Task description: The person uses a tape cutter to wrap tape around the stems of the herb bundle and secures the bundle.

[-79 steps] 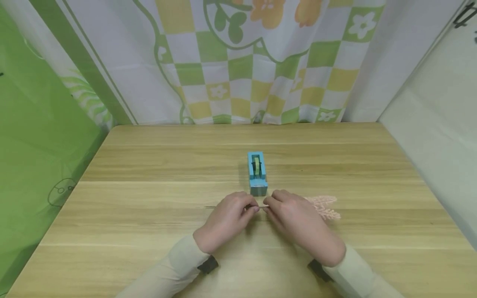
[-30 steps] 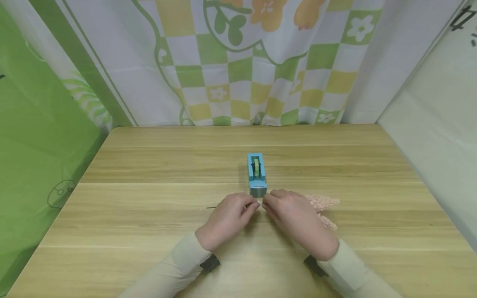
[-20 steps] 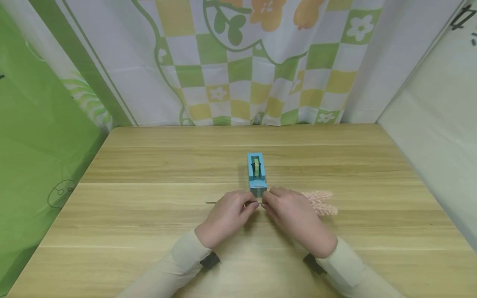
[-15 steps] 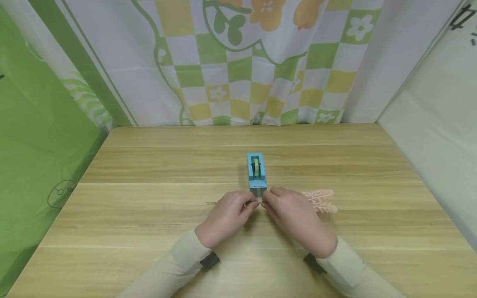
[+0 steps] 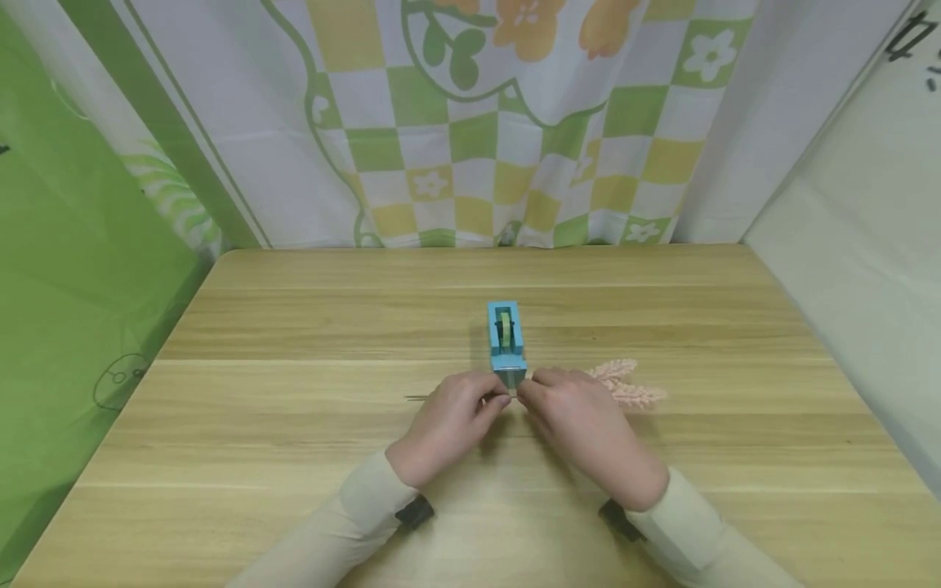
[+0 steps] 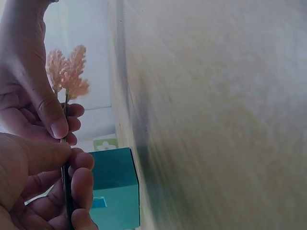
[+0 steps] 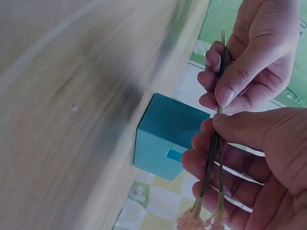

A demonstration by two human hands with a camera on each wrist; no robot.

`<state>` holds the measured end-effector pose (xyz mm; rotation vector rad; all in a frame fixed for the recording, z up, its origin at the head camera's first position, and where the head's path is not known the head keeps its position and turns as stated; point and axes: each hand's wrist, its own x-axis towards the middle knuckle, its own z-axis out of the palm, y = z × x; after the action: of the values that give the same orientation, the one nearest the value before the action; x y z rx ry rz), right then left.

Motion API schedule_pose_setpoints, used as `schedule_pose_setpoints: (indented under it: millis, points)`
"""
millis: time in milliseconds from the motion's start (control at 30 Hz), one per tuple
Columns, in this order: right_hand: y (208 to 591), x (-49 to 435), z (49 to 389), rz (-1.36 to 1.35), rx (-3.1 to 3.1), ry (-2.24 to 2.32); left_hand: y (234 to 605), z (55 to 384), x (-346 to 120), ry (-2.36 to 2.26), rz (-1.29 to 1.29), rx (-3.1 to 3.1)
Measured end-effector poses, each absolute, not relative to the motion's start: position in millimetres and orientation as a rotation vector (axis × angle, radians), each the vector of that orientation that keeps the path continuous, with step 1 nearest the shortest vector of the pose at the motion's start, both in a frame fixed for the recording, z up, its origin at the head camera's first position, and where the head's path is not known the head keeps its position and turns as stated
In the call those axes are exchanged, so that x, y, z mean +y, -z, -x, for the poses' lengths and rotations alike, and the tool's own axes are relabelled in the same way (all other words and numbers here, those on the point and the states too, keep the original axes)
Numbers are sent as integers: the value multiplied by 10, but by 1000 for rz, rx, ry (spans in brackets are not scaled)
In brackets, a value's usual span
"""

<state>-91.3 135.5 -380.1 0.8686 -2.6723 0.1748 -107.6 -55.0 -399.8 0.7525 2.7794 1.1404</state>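
Observation:
Two artificial flower sprays with fluffy pink heads and thin dark stems are held sideways above the table. My left hand pinches the stems between thumb and fingers, and their bare ends stick out past it to the left. Close beside it, my right hand pinches the same stems nearer the heads. A pale band shows on the stems between the two thumbs. Just beyond the fingertips stands a blue tape dispenser with a yellow-green tape roll in it.
The wooden table reaches back to a checked floral curtain. A green cloth hangs on the left, and a pale sheet on the right.
The pink heads have turned about the stems and now sit further back and splayed differently. Both hands have shifted slightly toward the dispenser, still pinching the stems.

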Motion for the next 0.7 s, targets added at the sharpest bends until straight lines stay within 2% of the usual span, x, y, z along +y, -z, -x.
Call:
schedule_pose_setpoints:
  millis: [333, 700]
  points:
    - [3803, 1350, 934, -822, -2712, -244, 3998, 1100, -543, -1130, -767, 2786]
    - [3763, 1254, 1000, -552, -2983, -599, 4006, 1103, -545, -1212, -796, 2768]
